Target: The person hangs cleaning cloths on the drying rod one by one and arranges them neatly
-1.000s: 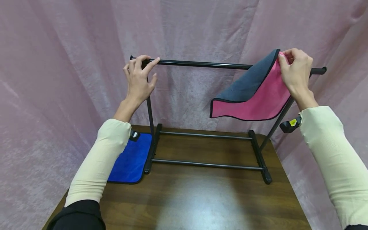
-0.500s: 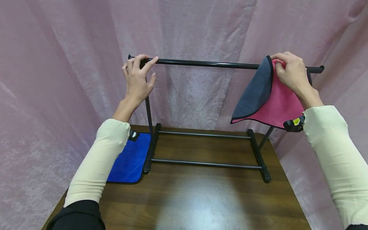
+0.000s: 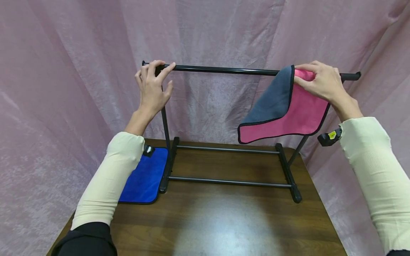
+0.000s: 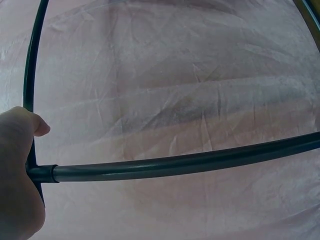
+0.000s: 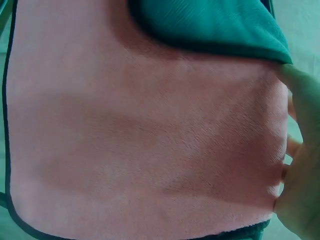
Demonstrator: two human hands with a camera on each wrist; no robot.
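Left hand (image 3: 153, 89): fingers curled over the thin black metal rail (image 3: 221, 70).
Right hand (image 3: 321, 84): pinching the soft pink-and-grey cloth (image 3: 288, 113) draped at the rail's right end.
Table (image 3: 224, 220): glossy dark wood.

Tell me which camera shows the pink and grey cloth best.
The head view: it shows the whole cloth hanging from the rack's top bar, pinched by the right hand. The right wrist view shows only a close-up; the left wrist view shows none.
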